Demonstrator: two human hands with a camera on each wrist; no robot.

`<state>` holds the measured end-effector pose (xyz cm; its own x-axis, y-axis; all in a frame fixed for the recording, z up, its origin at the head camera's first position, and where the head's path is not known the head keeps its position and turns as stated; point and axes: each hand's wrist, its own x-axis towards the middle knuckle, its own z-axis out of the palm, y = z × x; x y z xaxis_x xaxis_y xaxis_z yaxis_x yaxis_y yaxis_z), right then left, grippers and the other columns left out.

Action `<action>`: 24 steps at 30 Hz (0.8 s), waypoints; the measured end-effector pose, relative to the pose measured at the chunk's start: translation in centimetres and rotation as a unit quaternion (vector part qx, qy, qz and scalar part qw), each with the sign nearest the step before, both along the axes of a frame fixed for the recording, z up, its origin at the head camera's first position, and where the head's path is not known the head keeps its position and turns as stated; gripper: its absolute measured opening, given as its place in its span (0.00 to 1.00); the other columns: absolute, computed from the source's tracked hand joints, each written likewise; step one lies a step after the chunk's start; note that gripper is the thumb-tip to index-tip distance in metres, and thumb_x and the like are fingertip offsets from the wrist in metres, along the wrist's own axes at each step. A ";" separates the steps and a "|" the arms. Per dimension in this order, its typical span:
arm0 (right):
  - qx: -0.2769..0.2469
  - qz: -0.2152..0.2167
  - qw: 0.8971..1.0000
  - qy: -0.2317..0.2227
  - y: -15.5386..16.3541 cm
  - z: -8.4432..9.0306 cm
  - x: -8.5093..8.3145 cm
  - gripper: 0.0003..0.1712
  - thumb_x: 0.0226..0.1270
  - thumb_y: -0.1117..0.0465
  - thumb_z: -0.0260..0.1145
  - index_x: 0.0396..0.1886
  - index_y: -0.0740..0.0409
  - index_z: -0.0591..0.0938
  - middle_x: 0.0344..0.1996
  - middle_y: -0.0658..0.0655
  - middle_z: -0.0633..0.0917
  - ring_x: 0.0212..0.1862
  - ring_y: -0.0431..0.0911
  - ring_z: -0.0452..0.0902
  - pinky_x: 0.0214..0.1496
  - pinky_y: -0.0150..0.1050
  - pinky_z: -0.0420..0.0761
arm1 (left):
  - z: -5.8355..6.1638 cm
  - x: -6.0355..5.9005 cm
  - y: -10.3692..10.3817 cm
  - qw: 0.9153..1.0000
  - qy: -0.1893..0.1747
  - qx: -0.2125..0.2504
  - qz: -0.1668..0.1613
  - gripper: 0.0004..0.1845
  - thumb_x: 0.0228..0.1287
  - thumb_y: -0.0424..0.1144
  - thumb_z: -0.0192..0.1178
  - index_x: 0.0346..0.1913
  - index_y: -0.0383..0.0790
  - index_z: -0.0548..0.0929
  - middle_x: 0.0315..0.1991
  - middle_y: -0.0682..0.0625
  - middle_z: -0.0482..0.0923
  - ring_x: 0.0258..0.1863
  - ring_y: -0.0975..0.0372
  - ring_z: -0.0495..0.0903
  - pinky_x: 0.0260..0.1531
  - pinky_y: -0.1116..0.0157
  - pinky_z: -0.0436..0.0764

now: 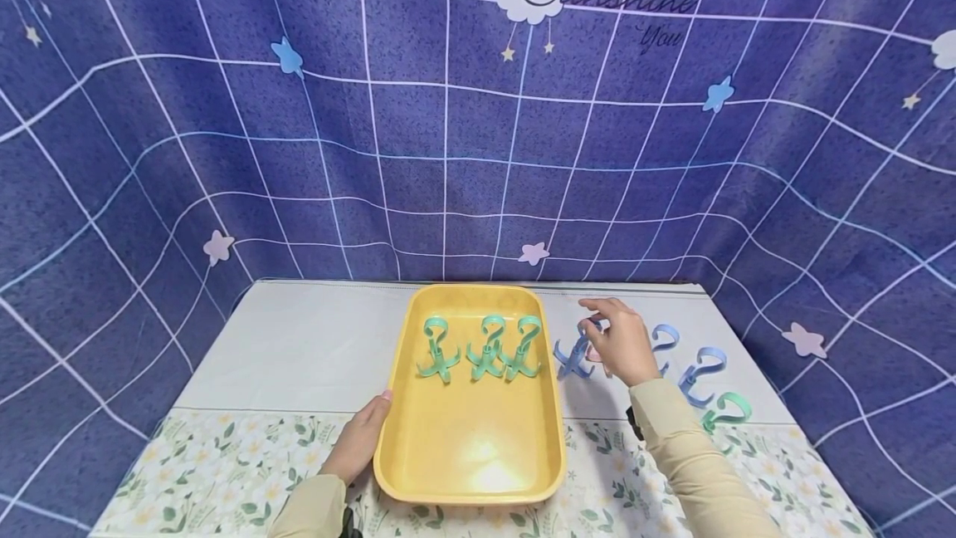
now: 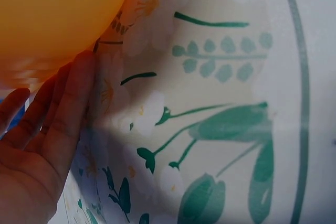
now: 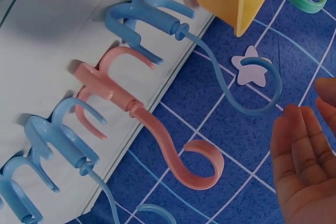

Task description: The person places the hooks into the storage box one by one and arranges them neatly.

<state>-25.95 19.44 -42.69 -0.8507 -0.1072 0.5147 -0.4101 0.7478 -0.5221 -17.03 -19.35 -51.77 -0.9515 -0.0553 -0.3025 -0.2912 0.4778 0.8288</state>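
Note:
My left hand (image 1: pixel 360 438) rests against the left side of the yellow tray (image 1: pixel 470 451); in the left wrist view its nearly straight fingers touch the tray's underside edge. Three green claw hooks (image 1: pixel 436 362) stand in the tray's far half, curved hook ends up. Right of the tray, my right hand (image 1: pixel 626 347) hovers at a blue claw hook (image 1: pixel 572 359), partly covering its curved top. The right wrist view has the fingertips right beside that curve, fingers loosely extended. Nearest to it stands a pink claw hook (image 3: pixel 118 90), largely hidden behind the hand in the head view.
Two more blue hooks, one of them the nearer blue hook (image 1: pixel 698 380), and a green hook (image 1: pixel 728 411) line the table's right side. A white sheet (image 1: pixel 299 339) and floral cloth (image 1: pixel 239 471) cover the table. A blue gridded curtain (image 1: pixel 418 106) encloses back and sides.

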 end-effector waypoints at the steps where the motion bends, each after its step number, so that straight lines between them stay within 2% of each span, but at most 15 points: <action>1: 0.001 -0.001 1.000 -0.002 0.1 0.1 0.0 0.19 0.63 0.73 0.72 0.54 0.64 0.86 0.46 0.64 0.86 0.39 0.57 0.87 0.39 0.51 0.87 | 0.0 0.0 0.0 1.000 0.000 0.001 0.000 0.48 0.76 0.72 0.27 0.78 0.35 0.61 0.69 0.35 0.71 0.69 0.38 0.67 0.71 0.37 0.60; 5: 0.002 -0.009 1.000 -0.015 0.3 0.1 0.1 0.19 0.63 0.74 0.70 0.54 0.64 0.86 0.47 0.65 0.86 0.41 0.58 0.86 0.42 0.53 0.87 | -0.1 0.0 0.0 1.000 0.002 0.002 -0.002 0.48 0.75 0.72 0.27 0.78 0.34 0.61 0.72 0.34 0.68 0.71 0.37 0.64 0.71 0.37 0.58; 10: 0.018 -0.031 0.999 -0.030 0.7 -0.1 0.1 0.19 0.64 0.72 0.70 0.55 0.64 0.86 0.48 0.65 0.86 0.45 0.58 0.85 0.44 0.54 0.86 | -0.1 0.1 -0.2 1.000 0.000 0.009 -0.002 0.47 0.75 0.72 0.27 0.77 0.36 0.64 0.58 0.40 0.81 0.60 0.44 0.79 0.67 0.39 0.69; 13: 0.024 -0.042 0.998 -0.039 0.7 -0.1 0.2 0.19 0.64 0.71 0.70 0.55 0.63 0.85 0.48 0.65 0.86 0.46 0.59 0.85 0.45 0.56 0.84 | 0.0 0.1 -0.2 1.000 -0.004 0.018 -0.001 0.46 0.75 0.72 0.28 0.76 0.38 0.65 0.51 0.46 0.84 0.53 0.50 0.83 0.64 0.41 0.73; 20: 0.037 -0.049 0.997 -0.042 0.9 -0.5 0.2 0.20 0.60 0.72 0.70 0.53 0.65 0.86 0.46 0.66 0.85 0.43 0.58 0.84 0.43 0.56 0.84 | 0.1 0.1 -0.1 1.000 0.003 0.007 0.000 0.47 0.75 0.72 0.28 0.75 0.36 0.67 0.55 0.43 0.82 0.56 0.47 0.81 0.65 0.40 0.71; 24: 0.041 -0.040 0.996 -0.068 1.0 -0.6 0.1 0.21 0.61 0.73 0.70 0.55 0.65 0.85 0.46 0.67 0.85 0.44 0.59 0.83 0.46 0.57 0.83 | 0.0 0.0 -0.1 1.000 -0.002 0.005 0.007 0.46 0.76 0.72 0.28 0.74 0.37 0.68 0.51 0.46 0.83 0.49 0.52 0.83 0.62 0.44 0.76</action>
<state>-25.87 20.48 -43.31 -0.9198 -0.0726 0.3855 -0.2759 0.8183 -0.5042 -17.01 -19.44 -51.76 -0.9494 -0.0648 -0.3072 -0.3011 0.4653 0.8324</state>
